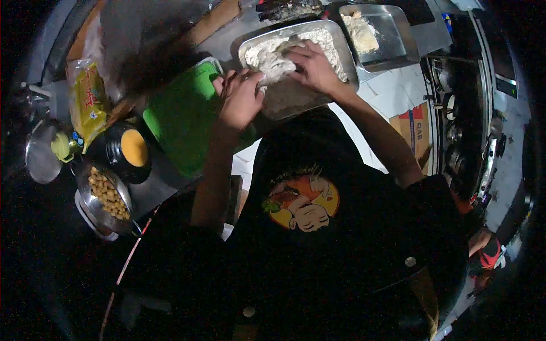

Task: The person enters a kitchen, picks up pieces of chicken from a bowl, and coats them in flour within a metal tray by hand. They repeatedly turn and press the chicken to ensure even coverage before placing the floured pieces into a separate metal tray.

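A flat, flour-covered piece of food (277,66) is raised at the near side of a metal tray (284,105) of white flour (325,41). My right hand (314,67) grips its right side, fingers bent over the top. At its left edge my left hand (242,96) is curled, thumb and fingertips against it; some of those fingers hang over the tray's left rim. What kind of food lies under the flour cannot be made out.
Right of the flour stands a second metal tray (398,42) holding a crumb-coated piece (361,33). To the left are a green cutting board (176,122), a container of yellow-orange liquid (135,148), a bowl of small brown pieces (107,194) and a yellow packet (91,105). Another person's hand (480,240) shows at right.
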